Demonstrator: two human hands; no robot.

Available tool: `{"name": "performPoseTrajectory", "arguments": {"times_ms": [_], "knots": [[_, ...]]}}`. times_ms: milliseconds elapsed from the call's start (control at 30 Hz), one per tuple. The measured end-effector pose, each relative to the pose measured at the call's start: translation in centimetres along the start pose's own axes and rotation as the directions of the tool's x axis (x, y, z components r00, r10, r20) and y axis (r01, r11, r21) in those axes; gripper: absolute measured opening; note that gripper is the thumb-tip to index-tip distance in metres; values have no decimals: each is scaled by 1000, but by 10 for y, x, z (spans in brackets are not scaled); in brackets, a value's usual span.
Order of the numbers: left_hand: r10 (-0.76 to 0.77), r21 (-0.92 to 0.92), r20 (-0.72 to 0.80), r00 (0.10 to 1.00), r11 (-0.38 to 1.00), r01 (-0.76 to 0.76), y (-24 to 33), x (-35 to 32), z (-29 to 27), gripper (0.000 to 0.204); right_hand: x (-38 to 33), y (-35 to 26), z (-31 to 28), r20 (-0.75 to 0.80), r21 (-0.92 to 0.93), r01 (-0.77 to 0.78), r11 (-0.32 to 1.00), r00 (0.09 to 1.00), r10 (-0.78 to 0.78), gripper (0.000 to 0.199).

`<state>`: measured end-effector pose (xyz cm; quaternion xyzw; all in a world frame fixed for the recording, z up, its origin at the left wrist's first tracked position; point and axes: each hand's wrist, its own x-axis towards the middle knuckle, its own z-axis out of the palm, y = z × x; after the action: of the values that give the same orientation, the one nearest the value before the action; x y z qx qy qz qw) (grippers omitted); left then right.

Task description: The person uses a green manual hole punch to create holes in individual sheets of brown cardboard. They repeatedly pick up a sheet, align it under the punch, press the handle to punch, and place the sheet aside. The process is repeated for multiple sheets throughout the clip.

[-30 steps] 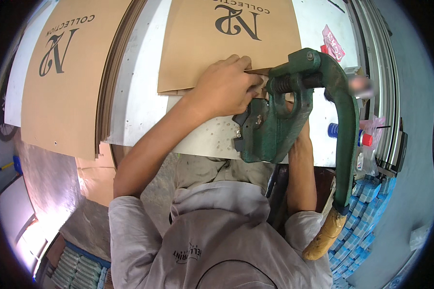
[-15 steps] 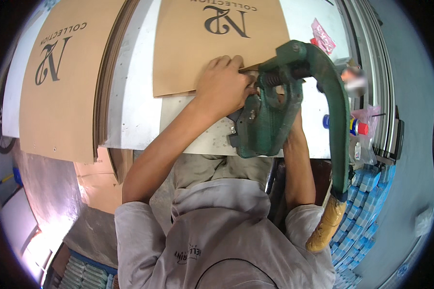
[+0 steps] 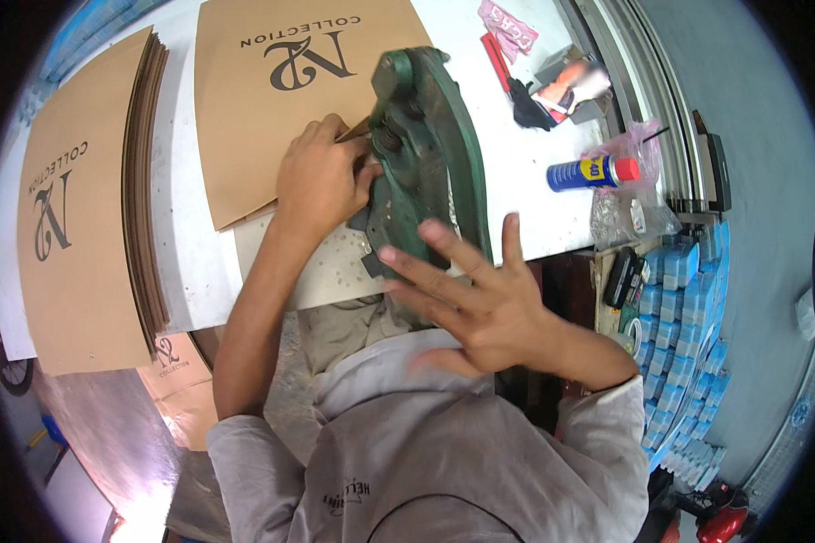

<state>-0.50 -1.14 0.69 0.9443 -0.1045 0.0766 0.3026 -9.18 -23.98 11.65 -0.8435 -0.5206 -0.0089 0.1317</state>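
A green cast-iron hand press (image 3: 430, 154) stands on the white table (image 3: 190, 253). My left hand (image 3: 321, 176) presses the near corner of a brown printed paper bag (image 3: 281, 100) against the press, fingers closed on the bag's edge. My right hand (image 3: 471, 299) hovers in front of the press with fingers spread wide and nothing in it. The press's lever is hidden in this view.
A thick stack of the same brown bags (image 3: 77, 208) lies on the left of the table. A blue spray can with a red cap (image 3: 593, 170), a clear plastic bag (image 3: 634, 190) and small items sit at the right. Blue boxes (image 3: 688, 326) are stacked below the table's right edge.
My right hand has let go of the press lever and come up open in front of it. The view has shifted, and the left hand stays on the bag at the press.
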Motion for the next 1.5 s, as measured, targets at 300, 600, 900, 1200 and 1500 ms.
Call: {"name": "performPoseTrajectory", "arguments": {"times_ms": [300,600,900,1200,1500], "knots": [[104,305,-21,994,948,-93,-58,-39,-12,44,2,44,-32,-402,737,52,674,836,375,57],[207,365,-23,978,913,-185,-80,9,-8,45,-19,121,101,-73,281,-534,797,817,572,14],[295,543,8,956,801,-252,-66,-5,-11,53,-20,128,119,-150,613,-412,674,777,611,18],[20,555,37,999,831,-37,-87,-22,-18,70,41,121,106,33,889,-345,301,706,708,9],[196,387,-152,969,914,-124,-85,-15,1,34,65,143,130,-20,912,-251,325,764,645,33]]}}
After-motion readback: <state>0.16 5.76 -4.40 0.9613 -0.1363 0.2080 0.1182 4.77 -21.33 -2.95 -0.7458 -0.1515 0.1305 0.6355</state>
